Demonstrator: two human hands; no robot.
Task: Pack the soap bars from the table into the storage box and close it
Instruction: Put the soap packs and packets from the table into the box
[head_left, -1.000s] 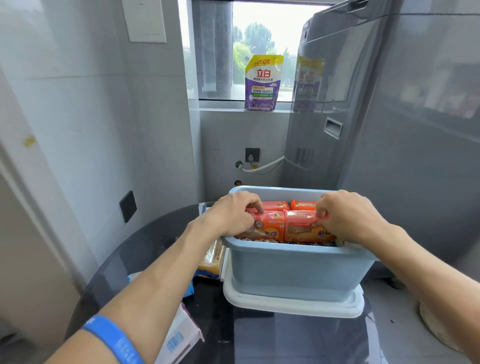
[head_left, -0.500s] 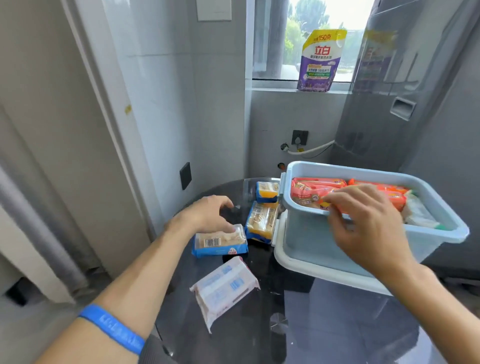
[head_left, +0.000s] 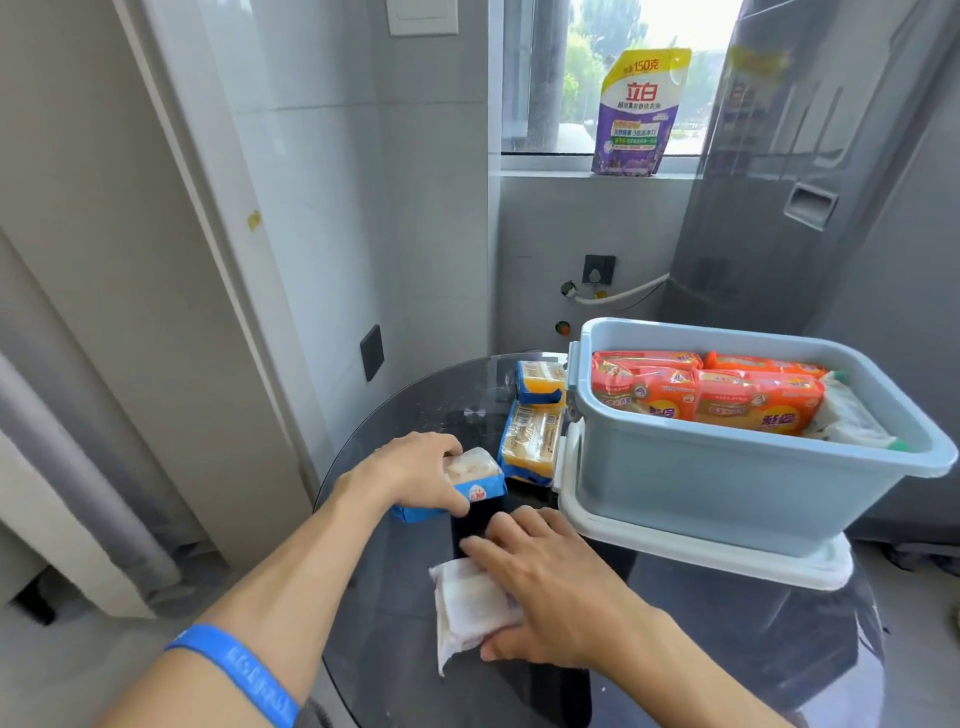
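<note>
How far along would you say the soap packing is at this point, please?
Partly done. The storage box already holds several orange soap packs and a white pack. In hand: the left hand grips a blue-wrapped bar, and the right hand is on a white-wrapped bar. Left: two yellow bars on the table, then the white lid under the box.

Storage box (head_left: 727, 483) on lid (head_left: 701, 553) at table (head_left: 727, 649) R; 2 soap bars (head_left: 532, 439) just L of box, 2 nearer under hands, more in box.
</note>
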